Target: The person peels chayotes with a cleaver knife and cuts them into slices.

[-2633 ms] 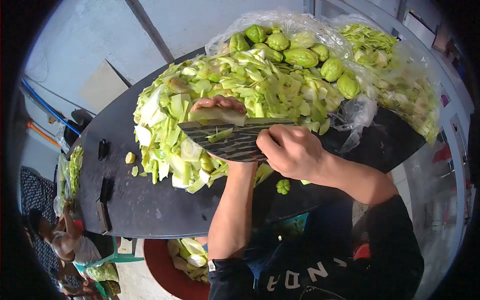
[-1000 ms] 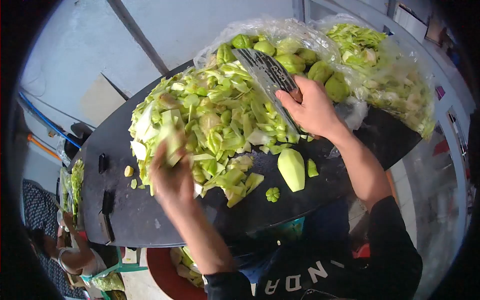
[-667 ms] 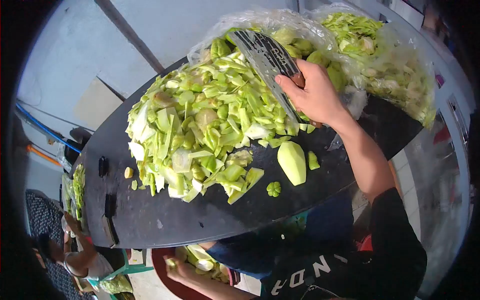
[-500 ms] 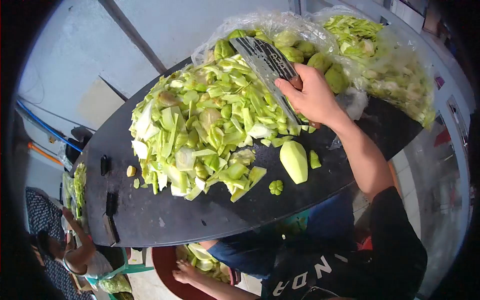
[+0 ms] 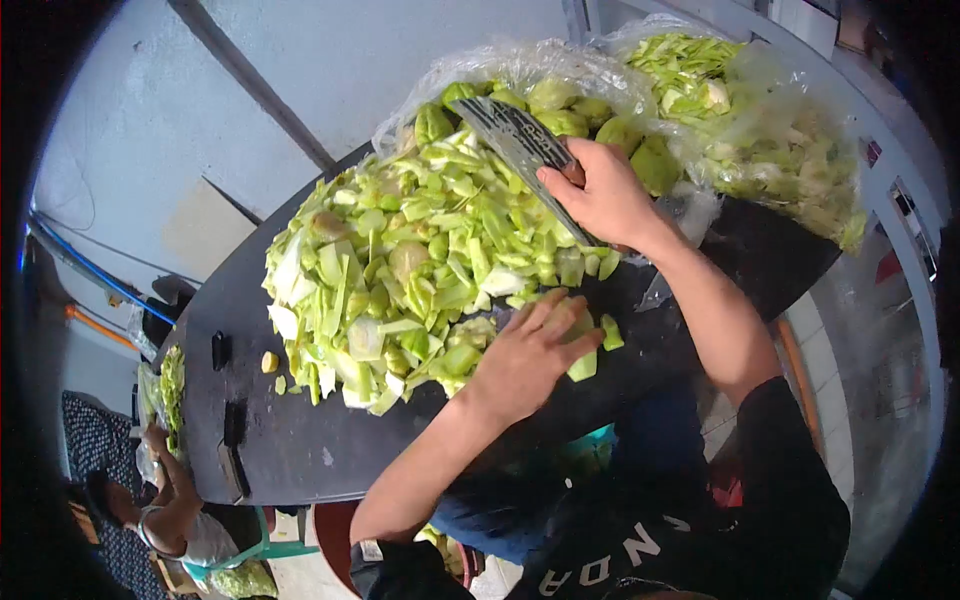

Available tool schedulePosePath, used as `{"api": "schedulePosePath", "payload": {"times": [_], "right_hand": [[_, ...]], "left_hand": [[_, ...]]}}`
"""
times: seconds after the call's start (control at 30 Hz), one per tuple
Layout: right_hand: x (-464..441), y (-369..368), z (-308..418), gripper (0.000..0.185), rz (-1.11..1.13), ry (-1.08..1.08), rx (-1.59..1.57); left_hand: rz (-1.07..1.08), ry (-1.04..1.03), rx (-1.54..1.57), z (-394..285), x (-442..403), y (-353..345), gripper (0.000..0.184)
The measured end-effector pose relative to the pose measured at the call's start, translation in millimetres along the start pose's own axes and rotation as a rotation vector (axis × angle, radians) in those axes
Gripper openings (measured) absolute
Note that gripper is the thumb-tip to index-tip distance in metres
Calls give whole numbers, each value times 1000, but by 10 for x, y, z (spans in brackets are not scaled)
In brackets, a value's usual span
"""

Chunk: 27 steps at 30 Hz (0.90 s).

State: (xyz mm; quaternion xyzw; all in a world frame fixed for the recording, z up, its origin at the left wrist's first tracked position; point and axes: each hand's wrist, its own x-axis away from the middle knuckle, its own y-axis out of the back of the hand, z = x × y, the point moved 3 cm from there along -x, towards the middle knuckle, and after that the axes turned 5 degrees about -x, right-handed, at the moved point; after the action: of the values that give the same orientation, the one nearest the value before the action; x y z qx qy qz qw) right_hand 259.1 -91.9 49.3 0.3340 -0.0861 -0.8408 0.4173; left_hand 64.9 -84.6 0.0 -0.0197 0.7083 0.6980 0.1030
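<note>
My right hand (image 5: 600, 195) is wrapped around the handle of a wide-bladed cleaver (image 5: 515, 140), its blade slanting up and left over the heap of green peelings and cut pieces (image 5: 400, 280). At the near edge of that heap, my left hand (image 5: 525, 355) curls over a peeled pale green chayote (image 5: 582, 368), fingers on one side and thumb on the other. Much of the chayote is covered by the hand. Just right of it lies a small green offcut (image 5: 611, 332).
Whole chayotes (image 5: 655, 165) sit in clear plastic behind the heap. A plastic bag of cut greens (image 5: 790, 150) stands at the back right of the dark table (image 5: 330, 450). Below the table is a red-brown tub (image 5: 335, 540). Another person (image 5: 185, 520) sits at the lower left.
My left hand has come up from the tub below the table onto the peeled chayote. The cleaver in my right hand has shifted slightly left and down in view.
</note>
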Motion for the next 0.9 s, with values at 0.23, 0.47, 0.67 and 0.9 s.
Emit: {"api": "schedulePosePath", "payload": {"times": [0.23,0.47,0.67,0.9], "right_hand": [[-29,40,-97,16,-52,0,-92],[-16,28,-20,20,-53,-13,-45],[-31,39,-70,19,-63,-65,-148],[-49,25,-152,18,-48,-14,-241]], "left_hand": [[169,-77,-33,194,-254,-148,71],[276,177,-6,193,-240,-42,75],[262,258,58,268,-183,-62,74],[-231,336,1258,829,2,-139,74]]}}
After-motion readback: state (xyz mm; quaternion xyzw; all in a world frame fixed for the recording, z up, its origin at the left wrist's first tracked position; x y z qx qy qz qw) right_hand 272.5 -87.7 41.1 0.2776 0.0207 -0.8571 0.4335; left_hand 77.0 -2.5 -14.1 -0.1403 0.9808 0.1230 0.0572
